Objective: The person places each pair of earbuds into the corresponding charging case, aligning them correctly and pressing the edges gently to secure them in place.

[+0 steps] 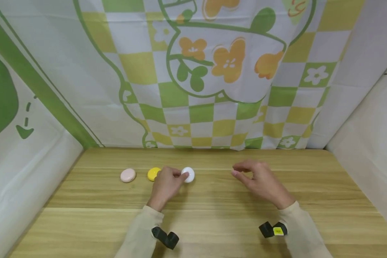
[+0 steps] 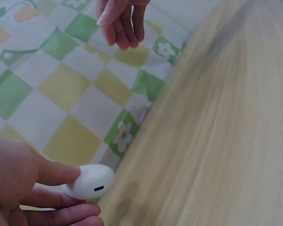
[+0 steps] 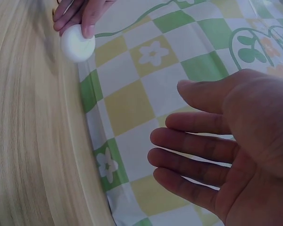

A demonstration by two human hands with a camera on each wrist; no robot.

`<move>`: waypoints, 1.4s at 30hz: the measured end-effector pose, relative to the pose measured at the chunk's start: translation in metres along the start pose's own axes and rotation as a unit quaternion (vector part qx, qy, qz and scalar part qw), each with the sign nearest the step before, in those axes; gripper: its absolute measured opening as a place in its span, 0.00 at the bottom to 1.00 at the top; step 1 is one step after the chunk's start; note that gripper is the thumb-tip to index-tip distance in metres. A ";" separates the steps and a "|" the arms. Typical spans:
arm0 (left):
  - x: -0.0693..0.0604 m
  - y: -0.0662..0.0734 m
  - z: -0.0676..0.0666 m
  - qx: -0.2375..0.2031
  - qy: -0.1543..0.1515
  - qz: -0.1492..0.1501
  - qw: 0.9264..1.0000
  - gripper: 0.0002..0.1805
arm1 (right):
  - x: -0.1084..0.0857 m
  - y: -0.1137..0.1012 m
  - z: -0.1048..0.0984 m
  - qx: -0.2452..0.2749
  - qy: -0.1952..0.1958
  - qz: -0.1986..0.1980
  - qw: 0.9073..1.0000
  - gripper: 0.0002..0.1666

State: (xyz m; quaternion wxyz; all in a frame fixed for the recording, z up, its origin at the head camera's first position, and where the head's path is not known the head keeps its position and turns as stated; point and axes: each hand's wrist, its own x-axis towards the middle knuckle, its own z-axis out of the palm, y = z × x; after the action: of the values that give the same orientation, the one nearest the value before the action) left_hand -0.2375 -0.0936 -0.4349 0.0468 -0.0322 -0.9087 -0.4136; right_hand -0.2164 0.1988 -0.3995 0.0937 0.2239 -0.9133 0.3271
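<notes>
My left hand (image 1: 167, 184) pinches a glossy white round disc (image 1: 188, 175) between thumb and fingers, raised off the table. In the left wrist view, a small dark slot shows in the rim of the white disc (image 2: 90, 182). A yellow round disc (image 1: 153, 174) lies on the table just left of that hand, partly covered by it. Farther left rests a pale pink disc (image 1: 128, 175) of similar shape. Across a gap to the right, my right hand (image 1: 265, 182) hovers with nothing in it. Its fingers (image 3: 193, 146) are spread and relaxed in the right wrist view.
A wood-grain table (image 1: 213, 218) spans the space below both hands. Behind it hangs a checkered green, yellow and white cloth (image 1: 201, 114). White fabric walls (image 1: 29, 172) close in the left and right sides.
</notes>
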 end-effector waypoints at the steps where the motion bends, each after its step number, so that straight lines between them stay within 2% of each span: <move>1: 0.000 -0.001 0.000 0.007 0.001 -0.007 1.000 0.12 | 0.000 0.000 0.000 -0.002 -0.003 0.002 1.000 0.16; 6: 0.001 -0.005 0.001 0.027 0.002 -0.033 0.999 0.14 | 0.000 0.001 0.001 -0.009 -0.013 0.005 1.000 0.16; 16: 0.006 -0.011 0.004 0.021 0.000 -0.039 0.999 0.14 | 0.001 0.002 0.002 -0.016 -0.022 0.002 1.000 0.15; 28: 0.002 -0.015 0.004 0.084 -0.005 -0.079 0.993 0.21 | 0.000 0.001 0.003 -0.021 -0.040 0.016 0.999 0.16; 36: 0.005 -0.021 0.005 0.072 -0.015 -0.096 0.993 0.20 | 0.000 0.001 0.003 -0.021 -0.046 0.020 0.999 0.15; 42: 0.007 -0.023 0.008 0.059 -0.007 -0.087 0.994 0.19 | 0.000 0.000 0.003 -0.023 -0.050 0.017 0.998 0.15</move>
State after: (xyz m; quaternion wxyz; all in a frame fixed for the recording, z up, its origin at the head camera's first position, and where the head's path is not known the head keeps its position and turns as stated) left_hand -0.2476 -0.1028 -0.4567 0.0055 0.0471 -0.9312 -0.3615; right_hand -0.2162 0.1970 -0.4021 0.0476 0.2220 -0.9277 0.2964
